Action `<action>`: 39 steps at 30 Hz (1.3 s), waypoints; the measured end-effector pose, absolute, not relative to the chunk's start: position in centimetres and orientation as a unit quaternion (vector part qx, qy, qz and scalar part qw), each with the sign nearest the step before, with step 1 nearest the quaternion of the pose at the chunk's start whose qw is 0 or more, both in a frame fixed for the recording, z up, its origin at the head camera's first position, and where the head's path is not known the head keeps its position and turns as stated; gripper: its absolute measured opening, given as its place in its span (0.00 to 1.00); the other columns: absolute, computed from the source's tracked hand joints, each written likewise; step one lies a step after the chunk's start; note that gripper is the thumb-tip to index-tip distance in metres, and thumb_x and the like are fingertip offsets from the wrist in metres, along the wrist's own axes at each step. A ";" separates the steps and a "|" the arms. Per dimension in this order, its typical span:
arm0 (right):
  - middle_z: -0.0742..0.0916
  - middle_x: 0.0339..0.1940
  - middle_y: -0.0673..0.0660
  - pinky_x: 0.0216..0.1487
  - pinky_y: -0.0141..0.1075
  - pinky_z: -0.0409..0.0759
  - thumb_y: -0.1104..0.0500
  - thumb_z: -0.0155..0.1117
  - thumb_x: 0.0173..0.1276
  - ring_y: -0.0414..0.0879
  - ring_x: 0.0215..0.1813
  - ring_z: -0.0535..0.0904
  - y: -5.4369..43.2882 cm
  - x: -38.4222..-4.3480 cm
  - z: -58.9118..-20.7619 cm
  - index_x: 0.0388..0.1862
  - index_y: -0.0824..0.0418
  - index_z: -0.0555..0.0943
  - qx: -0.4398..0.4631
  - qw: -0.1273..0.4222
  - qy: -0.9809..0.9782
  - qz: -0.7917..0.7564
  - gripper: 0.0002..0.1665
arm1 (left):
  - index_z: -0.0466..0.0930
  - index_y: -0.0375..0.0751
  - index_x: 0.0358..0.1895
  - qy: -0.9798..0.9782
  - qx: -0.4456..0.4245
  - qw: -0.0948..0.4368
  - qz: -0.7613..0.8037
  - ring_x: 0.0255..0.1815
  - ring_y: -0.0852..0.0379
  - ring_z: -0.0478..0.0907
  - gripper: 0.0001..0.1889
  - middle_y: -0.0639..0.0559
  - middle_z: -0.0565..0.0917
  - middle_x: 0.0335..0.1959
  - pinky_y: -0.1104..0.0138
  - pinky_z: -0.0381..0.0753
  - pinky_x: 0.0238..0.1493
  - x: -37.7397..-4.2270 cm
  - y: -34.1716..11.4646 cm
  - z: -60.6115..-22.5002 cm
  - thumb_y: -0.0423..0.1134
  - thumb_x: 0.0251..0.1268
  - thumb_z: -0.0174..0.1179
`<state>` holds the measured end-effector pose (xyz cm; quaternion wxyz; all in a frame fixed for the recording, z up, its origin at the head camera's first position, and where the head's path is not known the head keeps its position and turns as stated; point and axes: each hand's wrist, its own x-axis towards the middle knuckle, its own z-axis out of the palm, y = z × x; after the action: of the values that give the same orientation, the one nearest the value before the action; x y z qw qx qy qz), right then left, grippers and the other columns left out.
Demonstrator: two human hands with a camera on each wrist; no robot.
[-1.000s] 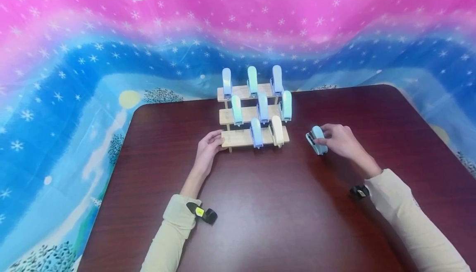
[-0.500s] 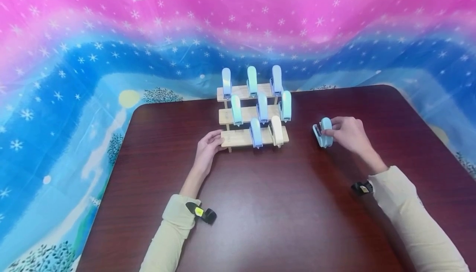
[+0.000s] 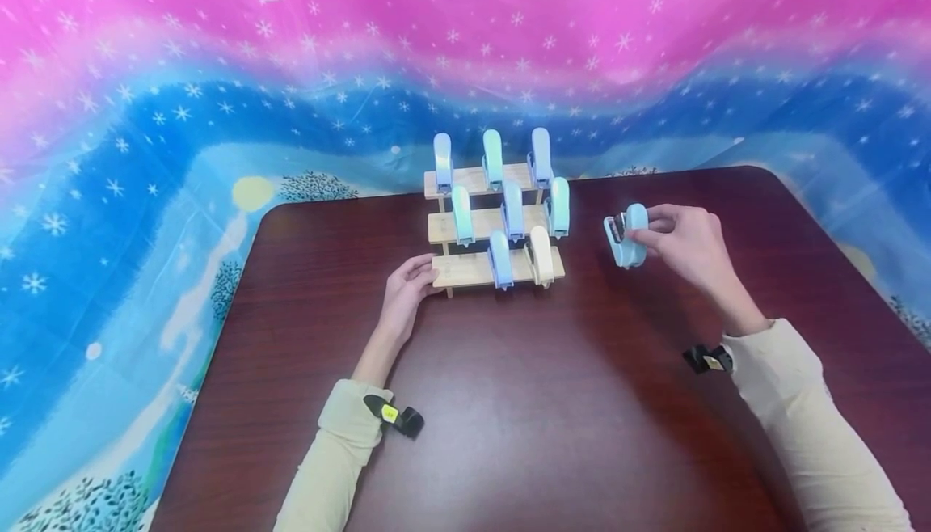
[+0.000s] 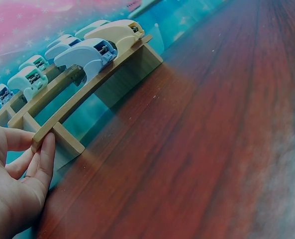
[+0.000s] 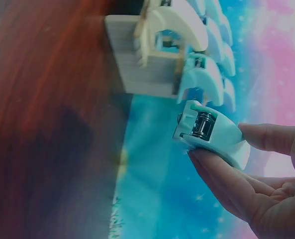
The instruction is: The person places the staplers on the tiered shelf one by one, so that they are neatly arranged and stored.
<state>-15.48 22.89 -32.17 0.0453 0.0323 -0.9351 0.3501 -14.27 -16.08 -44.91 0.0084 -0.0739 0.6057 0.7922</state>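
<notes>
My right hand (image 3: 687,245) pinches a pale aqua stapler (image 3: 636,237) between thumb and fingers, to the right of a three-step wooden rack (image 3: 461,269). In the right wrist view the stapler's (image 5: 222,139) metal mechanism faces the camera. My left hand (image 3: 407,293) grips the left end of the rack's lowest step, thumb on one side and fingers on the other, as the left wrist view shows. On that step stand a periwinkle stapler (image 3: 500,259) and a cream stapler (image 3: 541,257). The lowest step's left part is bare wood.
A mint stapler (image 3: 463,215), a lavender stapler (image 3: 512,210) and another mint stapler (image 3: 558,207) stand on the middle step. Three more, including a green stapler (image 3: 493,158), line the top step. The dark wooden table (image 3: 509,411) meets a patterned cloth backdrop (image 3: 364,71).
My right hand has moved away from me with the aqua stapler, first shifting right, and turned it more upright. The left hand and the rack have stayed put.
</notes>
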 end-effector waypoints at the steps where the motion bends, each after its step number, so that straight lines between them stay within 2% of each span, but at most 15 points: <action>1: 0.89 0.45 0.72 0.29 0.26 0.76 0.51 0.74 0.69 0.60 0.42 0.90 22.7 -15.4 -31.9 0.55 0.73 0.84 0.033 0.047 -0.934 0.353 0.27 | 0.75 0.24 0.65 0.605 -0.075 0.008 0.792 0.40 0.60 0.82 0.20 0.40 0.83 0.51 0.71 0.82 0.41 -14.2 -16.1 -44.9 0.25 0.71 0.58; 7: 0.90 0.45 0.70 0.29 0.26 0.76 0.50 0.75 0.67 0.54 0.40 0.90 21.4 -14.9 -30.6 0.55 0.70 0.85 0.036 0.062 -0.929 0.364 0.27 | 0.75 0.24 0.64 0.603 -0.075 0.009 0.794 0.40 0.61 0.83 0.20 0.40 0.84 0.51 0.71 0.82 0.41 -14.2 -16.2 -44.9 0.25 0.71 0.58; 10: 0.90 0.44 0.70 0.29 0.26 0.76 0.50 0.75 0.67 0.45 0.36 0.90 20.7 -14.7 -30.1 0.55 0.68 0.86 0.038 0.066 -0.925 0.371 0.26 | 0.75 0.25 0.64 0.602 -0.076 0.013 0.794 0.40 0.60 0.82 0.20 0.42 0.84 0.50 0.70 0.82 0.41 -14.2 -16.2 -44.9 0.24 0.71 0.58; 14: 0.90 0.46 0.69 0.29 0.24 0.79 0.51 0.76 0.66 0.28 0.31 0.85 19.7 -14.6 -29.4 0.56 0.68 0.85 0.040 0.063 -0.917 0.392 0.27 | 0.75 0.25 0.65 0.602 -0.080 0.017 0.794 0.40 0.60 0.81 0.20 0.44 0.83 0.48 0.71 0.82 0.41 -14.2 -16.1 -44.8 0.24 0.71 0.58; 17: 0.90 0.46 0.69 0.29 0.25 0.79 0.51 0.76 0.66 0.24 0.31 0.83 18.9 -14.5 -28.9 0.57 0.67 0.85 0.044 0.063 -0.913 0.400 0.27 | 0.75 0.24 0.65 0.604 -0.080 0.018 0.793 0.40 0.60 0.81 0.21 0.44 0.83 0.49 0.71 0.82 0.41 -14.2 -16.1 -44.8 0.25 0.71 0.58; 21: 0.90 0.46 0.67 0.30 0.25 0.78 0.50 0.76 0.66 0.40 0.36 0.90 17.7 -14.3 -28.2 0.57 0.66 0.86 0.056 0.065 -0.913 0.399 0.27 | 0.75 0.24 0.65 0.602 -0.081 0.018 0.794 0.39 0.61 0.82 0.21 0.43 0.83 0.49 0.71 0.82 0.41 -14.2 -16.1 -44.7 0.25 0.71 0.58; 25: 0.90 0.46 0.66 0.33 0.25 0.78 0.50 0.76 0.66 0.55 0.47 0.90 16.4 -14.1 -27.8 0.57 0.65 0.86 0.064 0.063 -0.913 0.399 0.26 | 0.74 0.23 0.65 0.598 -0.084 0.018 0.797 0.39 0.61 0.82 0.21 0.43 0.83 0.48 0.71 0.82 0.41 -14.2 -16.2 -44.7 0.24 0.71 0.58; 28: 0.90 0.47 0.65 0.37 0.30 0.78 0.51 0.76 0.66 0.58 0.50 0.89 15.5 -14.0 -27.6 0.57 0.65 0.86 0.071 0.063 -0.913 0.396 0.25 | 0.74 0.22 0.65 0.595 -0.083 0.022 0.799 0.39 0.60 0.82 0.21 0.42 0.83 0.49 0.71 0.82 0.41 -14.3 -16.2 -44.7 0.24 0.71 0.57; 33: 0.91 0.46 0.64 0.43 0.42 0.78 0.54 0.75 0.66 0.57 0.50 0.89 13.9 -13.9 -27.6 0.56 0.65 0.86 0.086 0.059 -0.913 0.395 0.23 | 0.73 0.22 0.65 0.587 -0.078 0.033 0.805 0.40 0.60 0.82 0.20 0.44 0.83 0.47 0.70 0.83 0.42 -14.4 -16.5 -44.8 0.24 0.72 0.56; 39: 0.89 0.50 0.66 0.51 0.53 0.83 0.53 0.75 0.66 0.58 0.52 0.88 12.0 -13.8 -27.6 0.60 0.66 0.84 0.098 0.029 -0.909 0.403 0.28 | 0.73 0.22 0.65 0.582 -0.074 0.044 0.809 0.41 0.59 0.83 0.20 0.43 0.84 0.49 0.69 0.84 0.44 -14.6 -16.8 -44.8 0.24 0.72 0.56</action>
<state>-13.79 12.04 -27.59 0.0293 0.0982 -0.9093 0.4033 -14.59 -16.80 -44.80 0.0443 -0.0740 0.5821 0.8085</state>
